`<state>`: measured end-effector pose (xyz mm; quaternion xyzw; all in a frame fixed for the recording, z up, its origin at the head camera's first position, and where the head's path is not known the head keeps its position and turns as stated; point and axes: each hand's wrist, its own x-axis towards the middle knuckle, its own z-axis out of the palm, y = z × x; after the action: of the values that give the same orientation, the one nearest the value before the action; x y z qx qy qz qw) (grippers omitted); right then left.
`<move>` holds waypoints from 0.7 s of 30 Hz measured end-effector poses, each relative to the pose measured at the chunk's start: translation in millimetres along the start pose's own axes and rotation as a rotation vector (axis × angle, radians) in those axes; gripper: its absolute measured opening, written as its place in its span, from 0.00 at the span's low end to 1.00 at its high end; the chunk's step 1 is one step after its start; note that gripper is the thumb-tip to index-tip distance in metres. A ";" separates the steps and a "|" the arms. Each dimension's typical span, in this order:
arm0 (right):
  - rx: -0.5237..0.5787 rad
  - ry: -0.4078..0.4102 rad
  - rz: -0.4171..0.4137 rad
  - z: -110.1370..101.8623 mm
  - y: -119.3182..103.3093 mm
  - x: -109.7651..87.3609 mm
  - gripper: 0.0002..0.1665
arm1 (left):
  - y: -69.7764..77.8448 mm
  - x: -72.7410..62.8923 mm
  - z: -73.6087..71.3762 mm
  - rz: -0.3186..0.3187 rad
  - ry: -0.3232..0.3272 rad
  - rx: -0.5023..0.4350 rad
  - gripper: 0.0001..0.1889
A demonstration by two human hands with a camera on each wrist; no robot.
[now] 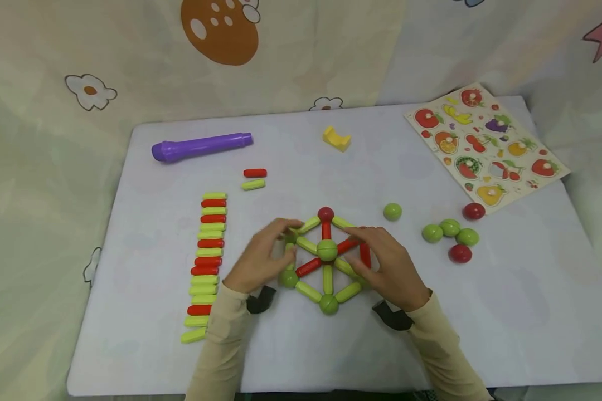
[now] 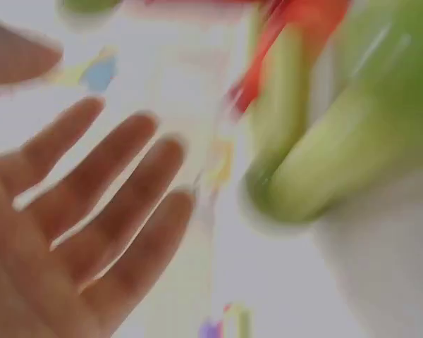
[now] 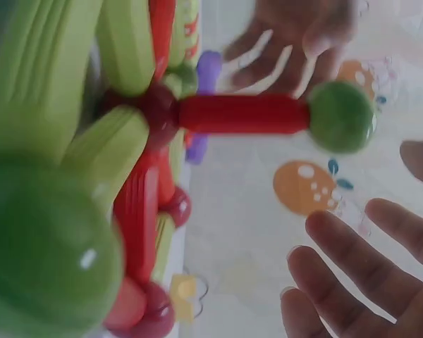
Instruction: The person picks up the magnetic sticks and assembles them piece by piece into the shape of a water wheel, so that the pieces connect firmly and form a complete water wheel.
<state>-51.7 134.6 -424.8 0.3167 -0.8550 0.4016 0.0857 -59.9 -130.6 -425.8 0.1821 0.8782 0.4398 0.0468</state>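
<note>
A six-sided rod-and-ball framework (image 1: pixel 328 281) is laid on the near middle of the white table (image 1: pixel 511 317), between the two hands. Its rods are spread like spokes from a red hub ball (image 3: pixel 161 116), an arrangement by which the rim is presumably braced. From the hub a red upright rod (image 3: pixel 243 114) is raised, topped by a green ball (image 1: pixel 327 250); it is held up by no hand and seems to be carried by the joint below. The rim is marked by a red far ball (image 1: pixel 326 214) and a green near ball (image 1: pixel 328 304); its right side is partly hidden.

The left hand (image 1: pixel 262 255) and right hand (image 1: pixel 387 267) are placed at opposite sides, perhaps so that the frame can be steadied evenly. In both, the fingers are parted and nearly straight, and nothing is gripped; whether the rim is brushed by a fingertip cannot be told.

On the left, loose red and yellow-green rods (image 1: pixel 208 260) are ranged in a column, apparently for easy picking. On the right, spare balls (image 1: pixel 450 227) are clustered near the fruit-picture board (image 1: pixel 500 149). A purple tube (image 1: pixel 203 147) and a yellow notched block (image 1: pixel 336 139) are set far off, probably out of the way.
</note>
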 end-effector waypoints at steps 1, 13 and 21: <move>-0.002 0.015 0.012 -1.8 1.7 -1.3 0.30 | -4.2 6.1 -9.4 -0.029 0.059 0.067 0.22; -0.002 0.044 0.069 -3.2 10.0 -15.7 0.28 | -64.3 52.8 -34.5 -0.399 0.121 0.622 0.23; 0.014 0.080 0.052 -5.7 6.0 -12.0 0.23 | -42.4 42.0 -21.7 -0.213 0.147 0.506 0.14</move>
<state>-46.5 147.3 -429.6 0.2784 -0.8561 0.4219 0.1074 -116.0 -155.1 -442.8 0.0622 0.9753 0.2113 -0.0181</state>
